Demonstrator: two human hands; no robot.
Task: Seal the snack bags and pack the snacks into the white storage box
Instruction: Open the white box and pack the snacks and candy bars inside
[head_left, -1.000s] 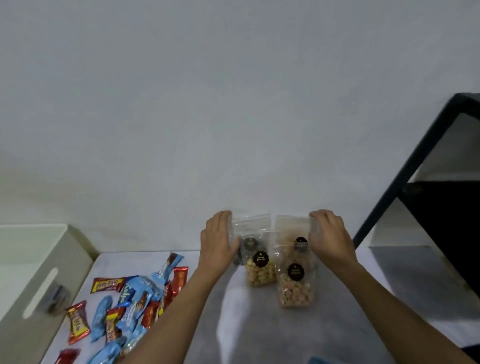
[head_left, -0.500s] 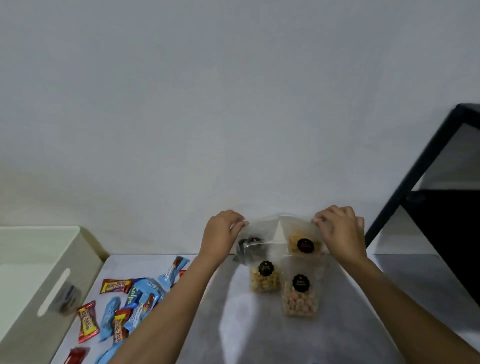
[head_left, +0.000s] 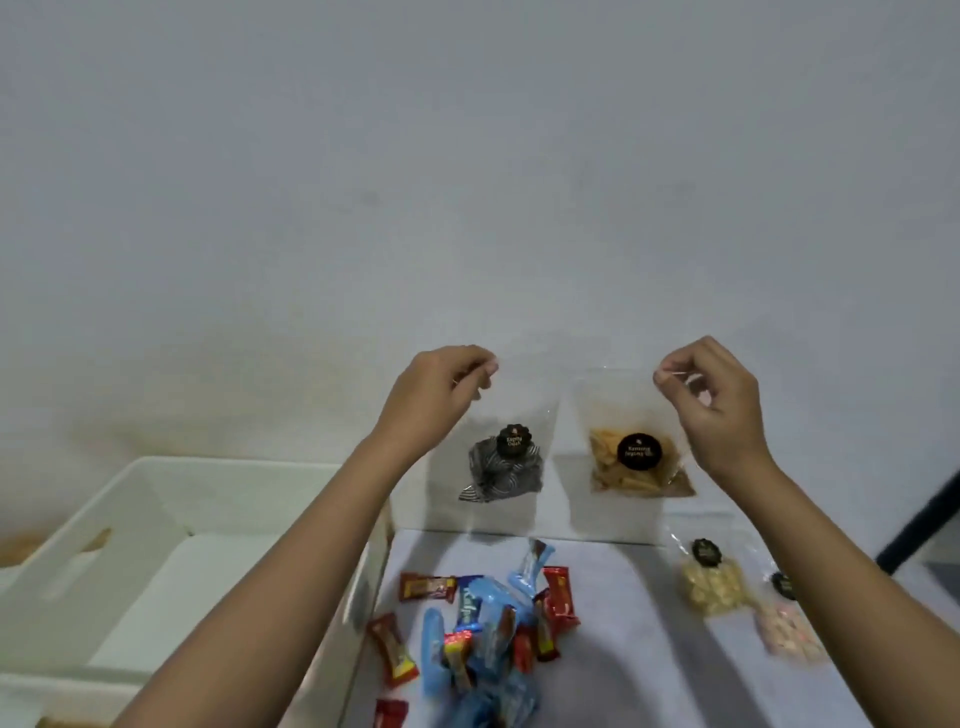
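Pinching clear snack bags aloft, left hand (head_left: 441, 395) and right hand (head_left: 711, 405) hover over seemingly grey table (head_left: 649, 649).

Two bare forearms, no sleeves, no jewellery.

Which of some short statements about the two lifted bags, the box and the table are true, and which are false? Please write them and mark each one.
1. The left hand holds up a clear bag with dark striped snacks. True.
2. The right hand is empty. False: it pinches the top of a clear bag of yellow chips.
3. Both lifted bags rest on the table. False: they hang in the air above it.
4. The white storage box stands to the left of the table. True.
5. The wrapped candies are already in the box. False: they lie in a pile on the table.
6. Two more clear snack bags lie on the table at the right. True.
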